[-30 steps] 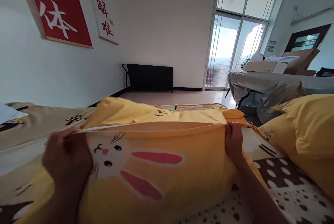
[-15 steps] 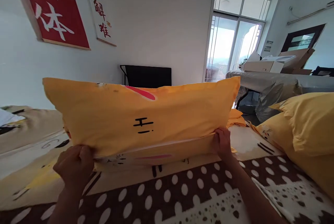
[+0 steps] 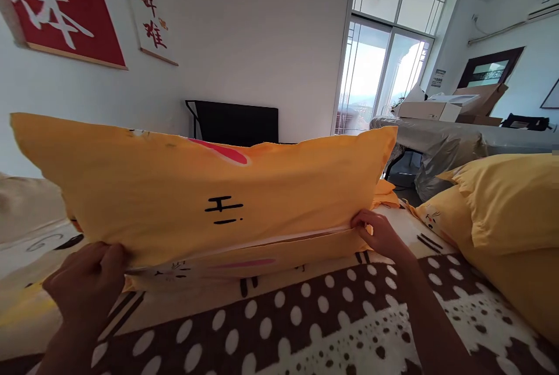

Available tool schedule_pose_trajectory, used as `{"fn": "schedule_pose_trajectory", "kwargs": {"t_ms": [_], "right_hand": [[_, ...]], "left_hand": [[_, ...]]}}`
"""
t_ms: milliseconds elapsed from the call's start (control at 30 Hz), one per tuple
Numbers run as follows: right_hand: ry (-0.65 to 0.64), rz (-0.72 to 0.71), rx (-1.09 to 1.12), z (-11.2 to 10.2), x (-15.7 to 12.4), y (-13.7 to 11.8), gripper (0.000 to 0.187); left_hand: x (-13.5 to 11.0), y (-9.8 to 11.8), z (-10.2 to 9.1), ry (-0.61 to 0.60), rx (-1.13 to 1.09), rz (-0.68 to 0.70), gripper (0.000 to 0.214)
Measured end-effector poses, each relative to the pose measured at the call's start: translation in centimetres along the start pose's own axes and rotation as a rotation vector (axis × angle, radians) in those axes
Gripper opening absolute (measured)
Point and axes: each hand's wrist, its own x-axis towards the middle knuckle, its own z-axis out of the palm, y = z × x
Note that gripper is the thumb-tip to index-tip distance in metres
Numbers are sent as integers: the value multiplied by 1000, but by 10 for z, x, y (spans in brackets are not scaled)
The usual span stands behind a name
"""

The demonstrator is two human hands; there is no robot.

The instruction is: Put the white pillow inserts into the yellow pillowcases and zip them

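A yellow pillow in a pillowcase [image 3: 271, 200] with "Hi" lettering and a pink patch stands tilted up in front of me, spanning most of the view. At its lower left corner my left hand [image 3: 89, 276] is closed on the case's edge. My right hand [image 3: 378, 229] pinches the edge near the lower right corner. Between the hands runs the pillowcase's long lower edge, with a narrow gap along it. Beneath, a yellow fold bears a printed face and a pink stripe.
Under the pillow lies a brown and cream patterned bedspread [image 3: 305, 317]. More yellow pillows [image 3: 515, 212] are stacked at right. Behind them is a plastic-covered surface [image 3: 449, 136] carrying boxes [image 3: 428, 110]. A black panel [image 3: 236, 121] stands by the back wall.
My left hand and the pillow's left end have shifted left in the view. My right hand's fingers have changed position on the edge, with the thumb now showing. The camera has turned slightly.
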Motion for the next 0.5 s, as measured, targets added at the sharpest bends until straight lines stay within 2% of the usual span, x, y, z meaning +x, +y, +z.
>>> {"fn": "schedule_pose_trajectory", "kwargs": {"t_ms": [133,233,367,500], "right_hand": [[-19,166,-160,0,1,-9,21],[-10,256,-329,6,0,-12,15],[-26,258,-447,11,0,-14,8],[-33,276,-501,12,0,-14,10]], "left_hand": [[2,8,-2,4,-17,42,34],[3,14,-2,36,-43,81,35],[3,14,2,162,-73,243,35],[4,8,9,294,-125,404,28]]}}
